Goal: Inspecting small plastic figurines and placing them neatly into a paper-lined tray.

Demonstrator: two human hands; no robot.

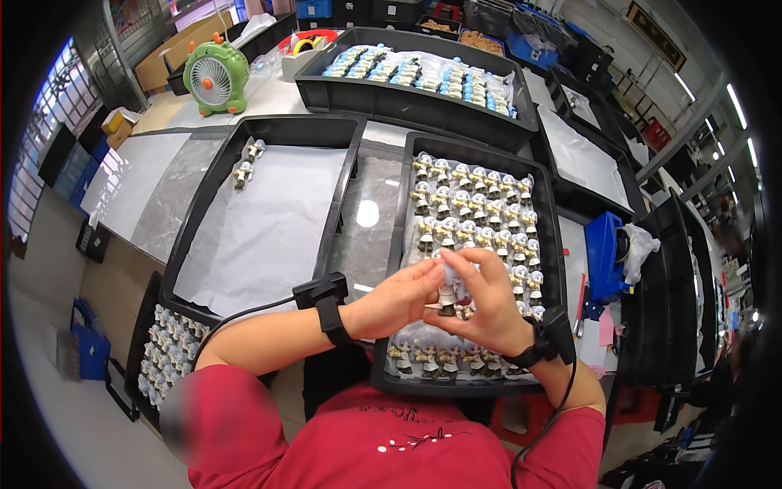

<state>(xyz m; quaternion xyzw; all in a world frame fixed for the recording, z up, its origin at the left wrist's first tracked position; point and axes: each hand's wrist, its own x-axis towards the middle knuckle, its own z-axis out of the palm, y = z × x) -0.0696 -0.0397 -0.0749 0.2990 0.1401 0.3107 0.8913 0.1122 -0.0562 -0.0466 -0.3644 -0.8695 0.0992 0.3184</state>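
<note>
A small figurine (447,300) with a pale head, a white outfit and a dark base is held upright between my two hands. My left hand (399,297) pinches it from the left, thumb and fingers near its head. My right hand (489,303) closes around it from the other side, with the fingertips of both hands meeting at the top. Both are above a black tray (397,232) on the right, where several rows of similar figurines (481,196) lie on clear plastic. Part of the held figurine is hidden by my fingers.
To the left, a paper-lined black tray (349,155) has two figurines (244,167) in its far left corner. Behind stands a larger black bin (407,108) of blue-and-white figurines. A green fan (216,77) is at the far left; a blue bin (604,253) sits right.
</note>
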